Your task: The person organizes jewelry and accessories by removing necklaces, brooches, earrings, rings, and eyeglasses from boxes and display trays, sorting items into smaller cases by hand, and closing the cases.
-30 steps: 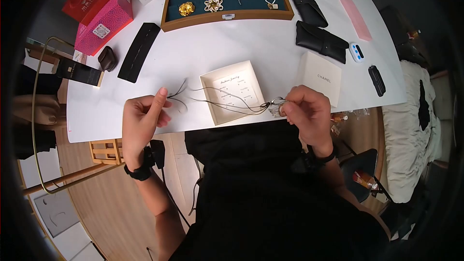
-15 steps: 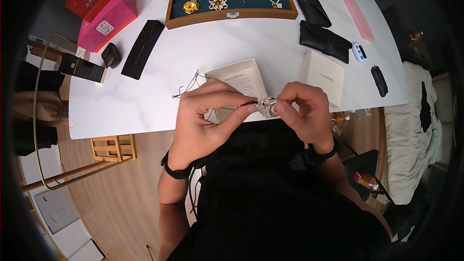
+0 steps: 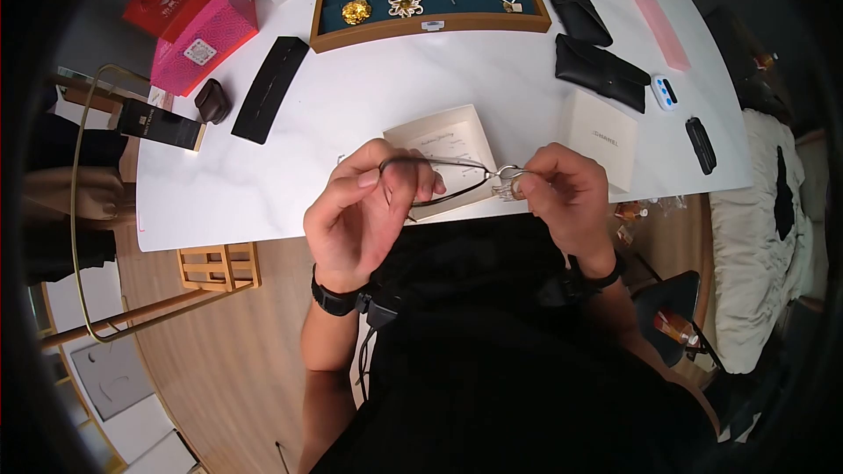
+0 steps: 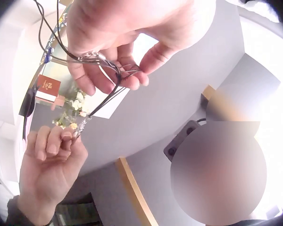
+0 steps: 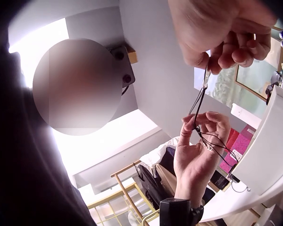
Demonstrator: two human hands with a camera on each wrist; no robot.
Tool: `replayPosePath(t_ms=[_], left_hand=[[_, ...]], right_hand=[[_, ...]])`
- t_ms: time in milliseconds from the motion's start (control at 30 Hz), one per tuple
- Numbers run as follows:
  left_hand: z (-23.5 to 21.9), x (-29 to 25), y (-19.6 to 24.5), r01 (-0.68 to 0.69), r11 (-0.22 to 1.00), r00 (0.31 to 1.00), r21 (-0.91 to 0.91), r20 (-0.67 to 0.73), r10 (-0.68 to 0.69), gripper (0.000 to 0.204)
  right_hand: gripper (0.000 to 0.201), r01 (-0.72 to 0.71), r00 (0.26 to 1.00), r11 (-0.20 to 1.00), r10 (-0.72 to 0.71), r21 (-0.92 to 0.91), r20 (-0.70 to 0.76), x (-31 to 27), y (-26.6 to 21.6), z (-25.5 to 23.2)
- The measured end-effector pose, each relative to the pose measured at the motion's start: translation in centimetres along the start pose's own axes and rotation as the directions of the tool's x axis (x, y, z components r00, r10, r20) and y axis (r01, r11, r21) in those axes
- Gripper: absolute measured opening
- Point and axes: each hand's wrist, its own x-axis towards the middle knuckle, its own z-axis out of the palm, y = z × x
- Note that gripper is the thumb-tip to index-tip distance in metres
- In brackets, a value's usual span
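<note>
A dark multi-strand cord necklace stretches between the two hands above the table's front edge. My right hand pinches its silvery metal end piece between thumb and fingers. My left hand pinches the cords between thumb and forefinger, the other fingers bent loosely; in the left wrist view the strands run over this left hand. In the right wrist view, cord loops hang beside the left palm. Behind the hands lies an open white box with a printed card, partly hidden by the left hand.
A jewelry case stands at the back. To the right are a white lidded box, black pouches, a pink strip and a small white device. To the left are a black strip, a pink box and a black box.
My left hand has moved right from beside the white box, met the right hand at the metal piece, then drawn back slightly with the cords. My right hand has kept its pinch.
</note>
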Motion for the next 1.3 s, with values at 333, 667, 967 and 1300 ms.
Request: replayPosePath(t_ms=[333,667,967,1300], left_hand=[[0.3,-0.9,-0.1,-0.011,0.982,1.000,0.188,-0.018,0.014,0.078],[0.6,-1.1,1.1,0.053,0.998,0.998,-0.034,0.020,-0.053,0.088],[-2.0,-1.9,1.0,-0.090,0.991,0.968,-0.094,0.227,0.109,0.057],[-2.0,-2.4,2.3,-0.128,0.991,0.990,-0.040,0.062,0.130,0.062]], right_hand=[[0.009,-0.084,0.996,0.994,0.086,0.062,-0.029,-0.1,-0.5,0.2],[0.010,-0.081,0.994,0.990,0.088,0.113,-0.062,-0.2,-0.1,0.0],[0.017,-0.088,0.958,0.974,0.140,0.208,-0.252,-0.1,0.3,-0.2],[0.018,-0.102,0.942,0.978,0.154,0.181,-0.299,0.0,0.5,-0.5]])
